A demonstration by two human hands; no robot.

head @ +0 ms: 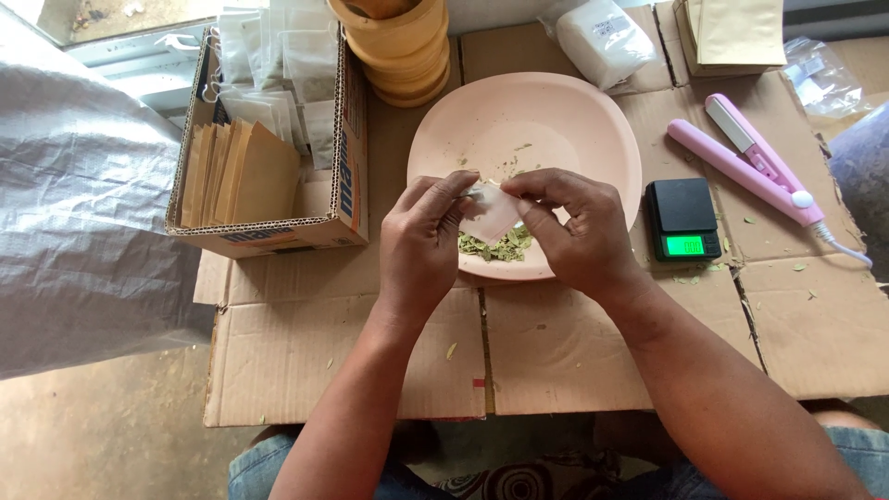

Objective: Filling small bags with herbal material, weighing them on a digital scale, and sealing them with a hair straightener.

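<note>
Both hands meet over the near edge of a pale pink plate (574,120). My left hand (421,245) pinches the left top corner of a small white paper sachet (491,218), and my right hand (574,227) grips its right side. The sachet hangs between the fingers just above a small heap of dried green leaves (500,248) on the plate's near rim. A few leaf crumbs lie scattered in the plate's middle.
A cardboard box (338,208) at left holds brown envelopes (243,176) and white sachets (278,65). A small black digital scale (682,218) and a pink hair-straightener-style sealer (745,167) lie to the right. A wooden mortar (398,46) stands behind. Flattened cardboard (556,352) covers the surface.
</note>
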